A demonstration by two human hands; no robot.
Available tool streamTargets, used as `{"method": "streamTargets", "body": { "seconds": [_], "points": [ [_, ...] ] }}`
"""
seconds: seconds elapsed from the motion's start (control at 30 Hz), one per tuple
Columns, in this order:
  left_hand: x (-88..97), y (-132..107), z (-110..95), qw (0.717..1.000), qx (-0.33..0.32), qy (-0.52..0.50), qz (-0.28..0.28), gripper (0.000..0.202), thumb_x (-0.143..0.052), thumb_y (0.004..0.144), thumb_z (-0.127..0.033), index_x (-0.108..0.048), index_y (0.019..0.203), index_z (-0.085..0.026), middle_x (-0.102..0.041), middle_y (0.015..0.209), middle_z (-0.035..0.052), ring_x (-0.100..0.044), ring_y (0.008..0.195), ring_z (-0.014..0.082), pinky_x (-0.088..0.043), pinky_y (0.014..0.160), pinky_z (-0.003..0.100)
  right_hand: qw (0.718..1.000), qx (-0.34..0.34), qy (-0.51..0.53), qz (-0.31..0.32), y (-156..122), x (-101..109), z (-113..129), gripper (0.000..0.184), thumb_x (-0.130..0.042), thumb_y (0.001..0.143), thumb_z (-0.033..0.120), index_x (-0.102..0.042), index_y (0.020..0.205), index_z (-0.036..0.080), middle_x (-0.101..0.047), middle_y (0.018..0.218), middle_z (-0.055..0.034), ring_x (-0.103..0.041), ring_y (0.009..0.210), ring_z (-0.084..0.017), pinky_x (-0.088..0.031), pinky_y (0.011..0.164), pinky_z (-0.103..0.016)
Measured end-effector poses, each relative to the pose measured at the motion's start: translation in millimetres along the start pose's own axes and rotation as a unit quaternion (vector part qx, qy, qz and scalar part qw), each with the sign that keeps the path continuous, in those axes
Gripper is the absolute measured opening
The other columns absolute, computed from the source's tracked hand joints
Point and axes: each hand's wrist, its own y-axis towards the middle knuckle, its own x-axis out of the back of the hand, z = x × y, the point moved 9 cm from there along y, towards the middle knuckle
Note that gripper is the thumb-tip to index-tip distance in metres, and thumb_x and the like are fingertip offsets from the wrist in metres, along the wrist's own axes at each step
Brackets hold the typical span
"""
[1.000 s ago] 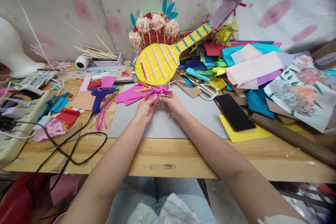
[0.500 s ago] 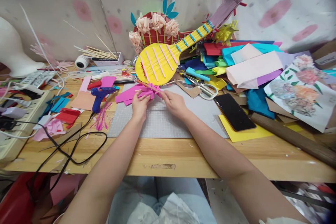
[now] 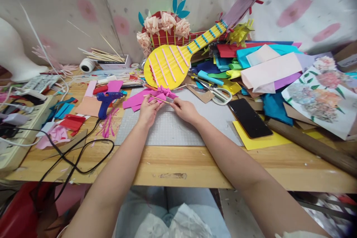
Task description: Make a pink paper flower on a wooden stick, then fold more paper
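A thin wooden stick (image 3: pixel 159 99) runs between my two hands above the grey cutting mat (image 3: pixel 178 130). My left hand (image 3: pixel 149 111) is closed near the stick's left end, its fingers also by the magenta paper. My right hand (image 3: pixel 184 111) pinches the stick's other end between thumb and fingers. Magenta paper pieces (image 3: pixel 136 99) lie just beyond my left hand, with a curled magenta piece (image 3: pixel 165 92) behind the stick. Just past them leans a yellow paper lute (image 3: pixel 167 67) with pink strips across its round body.
A blue glue gun (image 3: pixel 105 105) with a black cord stands at left, near a power strip (image 3: pixel 33 130). Scissors (image 3: pixel 221 96) and a phone (image 3: pixel 250 118) lie at right. Coloured paper (image 3: pixel 270 70) is heaped behind them. A brown tube (image 3: pixel 309 145) crosses the right edge.
The stick has come away from the curled magenta paper toward me and now lies across between my hands. My right hand has shifted slightly down; the curled piece stays behind.
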Motion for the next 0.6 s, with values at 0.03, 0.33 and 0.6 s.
{"method": "streamTargets", "body": {
  "seconds": [0.03,0.33,0.6],
  "points": [
    [-0.1,0,0,1.000,-0.002,0.004,0.003,0.045,-0.053,0.062,0.009,-0.044,0.096,-0.020,-0.060,0.065,-0.0039,-0.063,0.069,0.0107,-0.048,0.088,0.037,1.000,0.000,0.004,-0.001,0,0,0,0.030,-0.035,0.089,0.044,-0.057,0.089,0.023,-0.065,0.078,-0.0013,-0.057,0.070,-0.016,-0.028,0.056,-0.023],
    [5.3,2,-1,1.000,-0.016,0.012,-0.012,0.041,-0.059,0.065,0.003,-0.044,0.096,-0.020,-0.060,0.066,-0.0050,-0.064,0.070,0.0098,-0.049,0.087,0.033,0.999,0.013,0.051,0.007,-5,-1,12,0.025,-0.042,0.088,0.037,-0.057,0.080,0.019,-0.061,0.069,-0.0001,-0.051,0.060,-0.011,-0.027,0.055,-0.022],
    [9.1,-2,-3,0.998,-0.020,0.009,-0.064,0.035,-0.059,0.063,0.003,-0.047,0.089,-0.018,-0.059,0.061,-0.0045,-0.061,0.061,0.0082,-0.051,0.079,0.030,0.999,0.028,0.031,0.033,-5,-4,20,0.030,-0.036,0.091,0.037,-0.059,0.083,0.019,-0.064,0.077,-0.0021,-0.056,0.069,-0.013,-0.031,0.059,-0.022]
  ]
}}
